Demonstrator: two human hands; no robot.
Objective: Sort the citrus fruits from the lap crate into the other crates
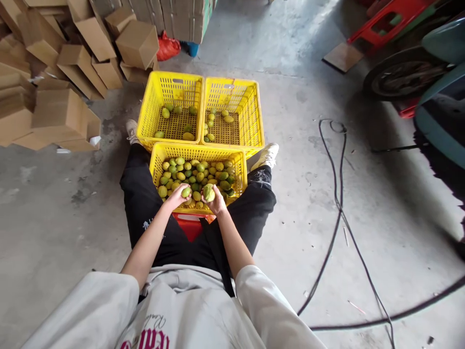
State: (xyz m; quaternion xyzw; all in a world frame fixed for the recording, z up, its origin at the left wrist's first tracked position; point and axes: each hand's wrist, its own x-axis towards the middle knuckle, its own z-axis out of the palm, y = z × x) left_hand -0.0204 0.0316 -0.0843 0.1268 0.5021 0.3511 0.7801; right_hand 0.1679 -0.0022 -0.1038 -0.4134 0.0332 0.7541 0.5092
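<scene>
Between my legs stands a yellow crate (241,172) with several green and yellow fruits in it. My left hand (176,198) holds a small green fruit (186,192) over the near left part of this crate. To the right of it, my right hand (217,201) has its fingers around a larger yellow-green fruit (209,193). The two hands are apart. Beyond the full crate, two more yellow crates stand side by side, the left one (145,114) and the right one (256,114), each with several fruits on its bottom.
Cardboard boxes (60,114) are piled at the far left. A red bag (167,47) lies beside them. Black cable (340,208) loops over the floor on the right, near a parked vehicle's wheel (403,75) and a red stool (388,22).
</scene>
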